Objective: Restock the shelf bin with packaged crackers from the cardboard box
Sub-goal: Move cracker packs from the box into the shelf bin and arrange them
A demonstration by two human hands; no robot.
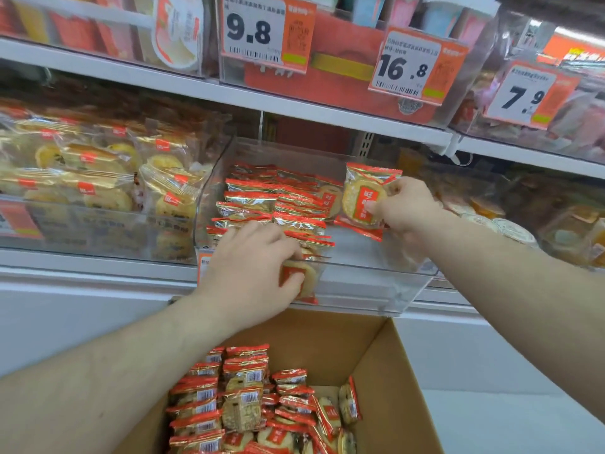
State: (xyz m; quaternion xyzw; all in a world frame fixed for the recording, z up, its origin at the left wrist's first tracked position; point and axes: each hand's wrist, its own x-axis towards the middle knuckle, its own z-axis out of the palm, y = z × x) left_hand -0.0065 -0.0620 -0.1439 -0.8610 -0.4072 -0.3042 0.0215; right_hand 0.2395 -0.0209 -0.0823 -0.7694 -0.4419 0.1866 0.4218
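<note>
Brown cardboard box: sitting below the shelf, still holding many red-and-gold foil cracker packets.
Clear plastic shelf bin: filling from the left; its right side is lying bare.
Your left hand: fingers gripping a packet at the front row.
Your right hand: pinching one upright packet; you are best seating it beside the rows.
Neighbouring bin of yellow cakes: staying clear.

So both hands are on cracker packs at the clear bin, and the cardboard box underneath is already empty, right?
Not quite. The head view shows the cardboard box still holds many cracker packs. The rest holds: the left hand and right hand each hold a pack at the clear bin.
</note>
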